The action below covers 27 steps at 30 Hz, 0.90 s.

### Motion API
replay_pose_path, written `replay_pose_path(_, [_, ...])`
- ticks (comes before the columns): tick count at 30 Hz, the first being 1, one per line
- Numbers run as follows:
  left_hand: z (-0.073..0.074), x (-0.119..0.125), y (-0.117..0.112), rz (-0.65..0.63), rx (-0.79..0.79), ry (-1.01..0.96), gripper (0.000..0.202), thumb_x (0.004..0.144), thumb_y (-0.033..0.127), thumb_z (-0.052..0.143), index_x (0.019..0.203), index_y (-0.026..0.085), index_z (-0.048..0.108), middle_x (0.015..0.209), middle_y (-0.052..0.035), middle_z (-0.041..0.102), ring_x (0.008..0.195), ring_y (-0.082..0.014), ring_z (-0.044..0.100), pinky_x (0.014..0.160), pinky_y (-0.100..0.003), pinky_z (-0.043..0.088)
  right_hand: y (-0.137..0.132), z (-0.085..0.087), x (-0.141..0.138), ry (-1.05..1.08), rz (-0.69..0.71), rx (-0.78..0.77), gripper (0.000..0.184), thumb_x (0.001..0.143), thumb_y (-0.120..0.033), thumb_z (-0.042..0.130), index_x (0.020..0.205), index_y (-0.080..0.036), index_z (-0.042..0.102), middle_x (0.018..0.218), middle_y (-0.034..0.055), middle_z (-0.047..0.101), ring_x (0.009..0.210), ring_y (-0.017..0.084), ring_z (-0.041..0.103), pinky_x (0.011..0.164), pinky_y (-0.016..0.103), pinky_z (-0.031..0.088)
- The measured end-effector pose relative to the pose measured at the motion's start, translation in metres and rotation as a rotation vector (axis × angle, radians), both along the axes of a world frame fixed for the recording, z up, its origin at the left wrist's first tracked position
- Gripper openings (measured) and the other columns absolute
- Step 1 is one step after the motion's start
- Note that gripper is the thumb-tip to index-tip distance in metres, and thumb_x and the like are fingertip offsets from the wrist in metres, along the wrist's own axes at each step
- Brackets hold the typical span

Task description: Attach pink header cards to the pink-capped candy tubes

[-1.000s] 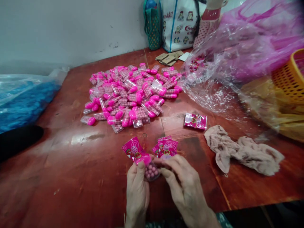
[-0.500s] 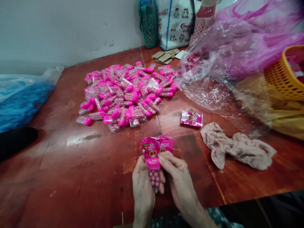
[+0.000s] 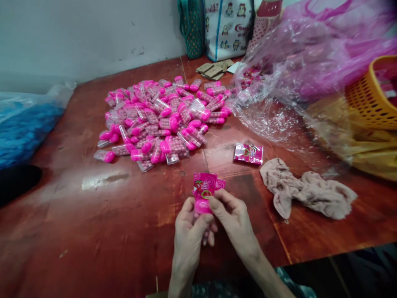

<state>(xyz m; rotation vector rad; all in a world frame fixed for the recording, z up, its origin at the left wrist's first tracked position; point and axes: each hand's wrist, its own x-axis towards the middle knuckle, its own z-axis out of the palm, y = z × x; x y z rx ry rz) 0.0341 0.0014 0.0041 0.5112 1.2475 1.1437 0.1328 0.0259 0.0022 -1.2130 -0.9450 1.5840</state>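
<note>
My left hand (image 3: 190, 227) is wrapped round a small clear candy tube with a pink cap (image 3: 203, 205), held upright over the near part of the red wooden table (image 3: 93, 215). My right hand (image 3: 233, 215) pinches pink printed labels (image 3: 207, 185) against the cap, their tops sticking up above my fingers. Most of the tube is hidden by my fingers. A large heap of the same pink-capped tubes (image 3: 161, 118) lies further back on the table.
A stack of pink labels (image 3: 248, 153) and a crumpled beige cloth (image 3: 310, 192) lie to the right. Clear and pink plastic bags (image 3: 297, 70), an orange basket (image 3: 372, 95), a blue-filled bag (image 3: 25, 124) at left, tote bags (image 3: 226, 27) at the wall.
The tube turned from tilted to upright in my left hand. The labels, held apart before, were brought together against its cap. My left fingers closed over the tube.
</note>
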Motion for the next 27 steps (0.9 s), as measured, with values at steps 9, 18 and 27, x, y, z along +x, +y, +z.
replay_pose_path(9, [0.003,0.004,-0.003,0.053,0.056,0.049,0.016,0.077,0.022,0.059,0.091,0.016,0.053,0.058,0.0014,0.058,0.038,-0.0040,0.041,0.037,-0.014,0.030,-0.001,0.004,-0.005,0.076,-0.081,-0.091,0.030,0.080,-0.039,0.057,0.060,-0.017,0.055,0.049,-0.0053,0.045,0.042,0.009,0.046,0.042,0.020,0.038])
replay_pose_path(18, [0.006,0.018,-0.008,0.286,0.092,0.012,0.018,0.074,0.022,0.063,0.091,0.020,0.055,0.054,0.0068,0.047,0.034,-0.0020,0.036,0.033,-0.012,0.029,-0.019,0.006,-0.019,-0.028,-0.187,-0.044,0.028,0.083,-0.037,0.054,0.064,-0.017,0.054,0.065,-0.0022,0.047,0.053,0.008,0.047,0.046,0.018,0.039])
replay_pose_path(27, [0.007,0.012,-0.002,0.169,0.081,-0.001,0.023,0.077,0.022,0.060,0.098,0.019,0.052,0.056,0.0023,0.055,0.038,-0.0035,0.038,0.032,-0.010,0.025,-0.006,0.004,-0.003,0.282,0.013,-0.138,0.029,0.084,-0.041,0.052,0.073,-0.015,0.058,0.055,-0.0042,0.047,0.045,0.008,0.045,0.042,0.019,0.040])
